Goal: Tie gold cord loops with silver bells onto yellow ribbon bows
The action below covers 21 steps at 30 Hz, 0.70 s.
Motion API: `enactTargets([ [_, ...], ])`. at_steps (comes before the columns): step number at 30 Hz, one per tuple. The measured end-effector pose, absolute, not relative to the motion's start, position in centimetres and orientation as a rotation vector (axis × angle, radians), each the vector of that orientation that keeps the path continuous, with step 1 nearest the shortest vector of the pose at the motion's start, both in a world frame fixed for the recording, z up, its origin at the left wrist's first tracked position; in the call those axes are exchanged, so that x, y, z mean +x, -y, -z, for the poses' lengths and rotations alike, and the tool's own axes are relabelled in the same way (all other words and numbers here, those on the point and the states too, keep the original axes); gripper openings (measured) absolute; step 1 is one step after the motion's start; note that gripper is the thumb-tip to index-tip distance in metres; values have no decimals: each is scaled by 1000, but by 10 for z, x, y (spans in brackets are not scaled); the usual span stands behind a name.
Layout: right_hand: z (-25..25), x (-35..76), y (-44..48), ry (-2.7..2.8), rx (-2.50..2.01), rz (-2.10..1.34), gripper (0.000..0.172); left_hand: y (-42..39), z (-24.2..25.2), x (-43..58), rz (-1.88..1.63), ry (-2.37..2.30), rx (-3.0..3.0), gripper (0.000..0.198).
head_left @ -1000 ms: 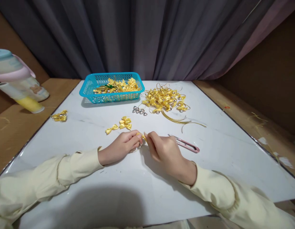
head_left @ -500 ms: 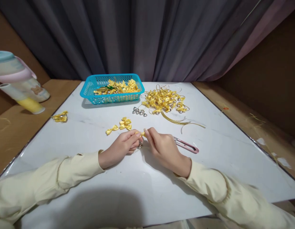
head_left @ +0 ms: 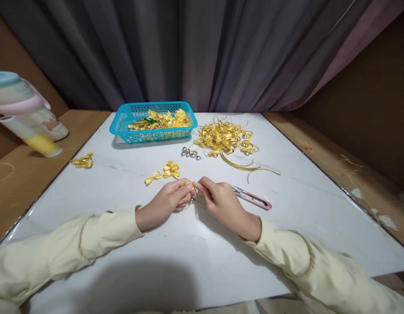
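Over the middle of the white table, my left hand (head_left: 169,197) is closed in a pinch on a small yellow ribbon bow (head_left: 190,185), mostly hidden by the fingertips. My right hand (head_left: 224,204) meets it from the right, thumb and forefinger pinched at the bow's edge; whether ribbon or cord is between them cannot be made out. A silver bell (head_left: 191,200) hangs just under the left fingers. Loose yellow bows (head_left: 171,169) lie just beyond the left hand. Pink-handled snips (head_left: 254,199) rest beside the right hand, their tips partly covered by it.
A blue basket (head_left: 152,136) of bows and bells stands at the back. Right of it lie a heap of corded bows (head_left: 223,136), silver bells (head_left: 190,153) and gold cords (head_left: 236,165). Another bow bundle (head_left: 83,160) sits left, near a bottle (head_left: 28,109) and a yellow-filled tube (head_left: 32,137).
My right fingertips have shifted slightly left, closer to my left fingertips, and less of the bow shows between them. More of the snips is uncovered. My left hand stays put.
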State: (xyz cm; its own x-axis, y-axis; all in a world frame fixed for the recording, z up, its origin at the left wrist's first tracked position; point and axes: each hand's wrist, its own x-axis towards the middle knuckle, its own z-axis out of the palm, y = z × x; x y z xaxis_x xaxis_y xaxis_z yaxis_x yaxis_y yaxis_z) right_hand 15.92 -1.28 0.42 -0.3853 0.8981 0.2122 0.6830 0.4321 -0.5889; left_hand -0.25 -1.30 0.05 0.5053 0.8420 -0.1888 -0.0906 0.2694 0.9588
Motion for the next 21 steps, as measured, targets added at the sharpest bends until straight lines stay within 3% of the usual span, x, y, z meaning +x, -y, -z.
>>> enactTargets([
  [6, -26, 167, 7, 1608, -1211, -1267, 21, 12, -17, -4, -864, -971, 1384, 25],
  [11, -41, 172, 5, 1620, -1008, -1730, 37, 14, -27, -7, -862, -900, 1457, 25],
  [16, -30, 169, 7, 1743, -848, -1588, 20, 16, -30, -7, -804, -826, 1492, 29],
  [21, -25, 174, 7, 1959, -873, -942, 18, 16, -32, -9, -740, -772, 1454, 29],
])
